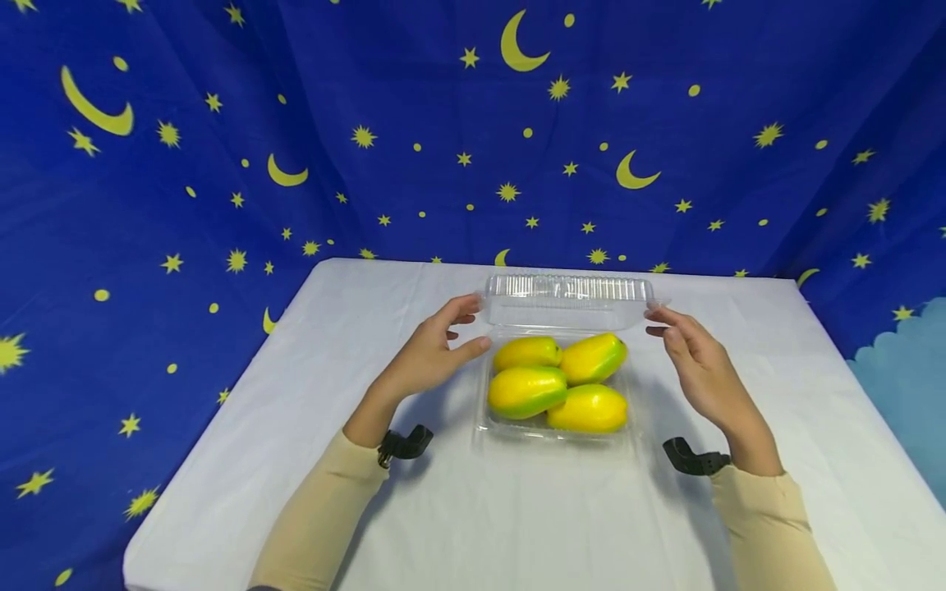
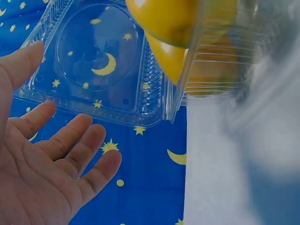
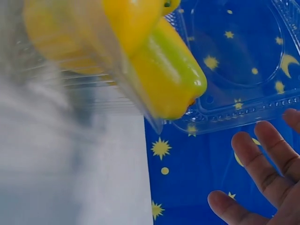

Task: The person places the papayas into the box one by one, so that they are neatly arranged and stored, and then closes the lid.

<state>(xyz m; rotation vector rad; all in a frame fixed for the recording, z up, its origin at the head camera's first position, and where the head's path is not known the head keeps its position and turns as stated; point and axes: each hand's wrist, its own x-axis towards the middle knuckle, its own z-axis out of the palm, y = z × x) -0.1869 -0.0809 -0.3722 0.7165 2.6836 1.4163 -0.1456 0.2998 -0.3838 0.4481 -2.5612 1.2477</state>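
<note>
A clear plastic clamshell box (image 1: 484, 420) stands on the table with several yellow-green mangoes (image 1: 526, 392) in its base. Its hinged lid (image 1: 569, 316) is swung up and back, away from the person. My left hand (image 1: 429, 353) is at the lid's left edge, fingers loosely extended and thumb apart; in the left wrist view the fingertips (image 2: 82, 121) lie along the lid's rim (image 2: 108, 117). At the opposite edge is my right hand (image 1: 705, 373), its fingers fairly straight and fingertips right at the lid's corner. Neither hand grips the fruit.
The white-covered table (image 1: 517, 517) carries the box near its far side. Behind and to the left hangs a blue cloth (image 1: 414, 98) with yellow moons and stars. Black wrist mounts (image 1: 406, 443) sit at both cuffs.
</note>
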